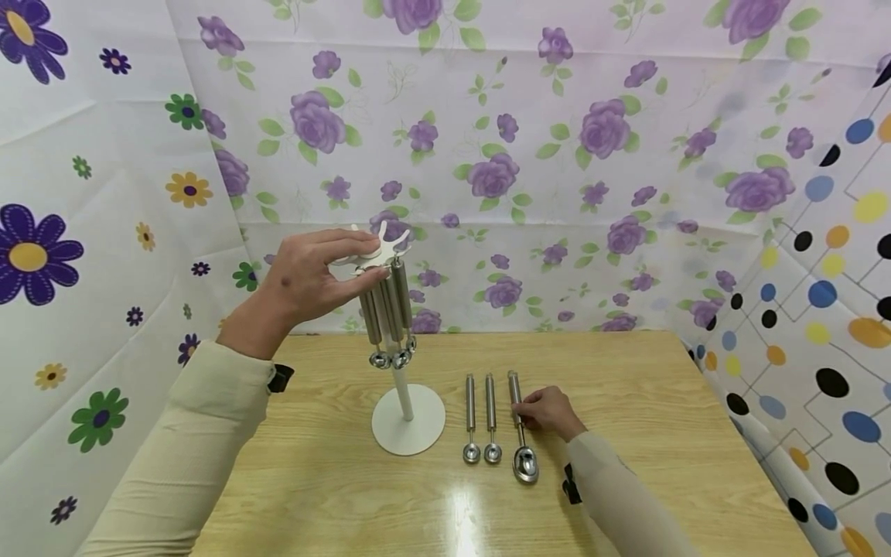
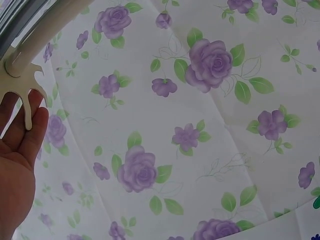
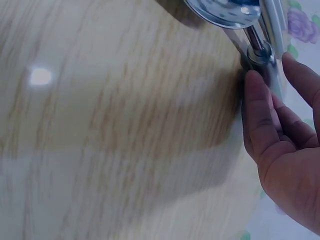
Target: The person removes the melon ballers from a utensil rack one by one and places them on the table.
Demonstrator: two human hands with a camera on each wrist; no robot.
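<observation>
My left hand [image 1: 313,271] pinches the pronged white top [image 1: 383,251] of a utensil stand, fingers over it and thumb at its near edge. In the left wrist view, fingers [image 2: 34,125] show beside the prongs [image 2: 27,107]. Several steel-handled scoops [image 1: 393,302] hang from this top, small bowls down. At the right, my right hand [image 1: 550,410] has its thumb and fingertips around the handle of a large metal scoop [image 1: 525,464] lying on the table. The right wrist view shows its shiny bowl [image 3: 230,12] beyond the fingertips.
Two small round-bowled scoops, one at the left [image 1: 470,418] and one beside it [image 1: 491,418], lie on the wooden table [image 1: 313,480] between the stand's round white base [image 1: 411,433] and the large scoop. Flowered sheets [image 1: 445,116] hang behind and to the left, a dotted one [image 1: 821,325] at the right.
</observation>
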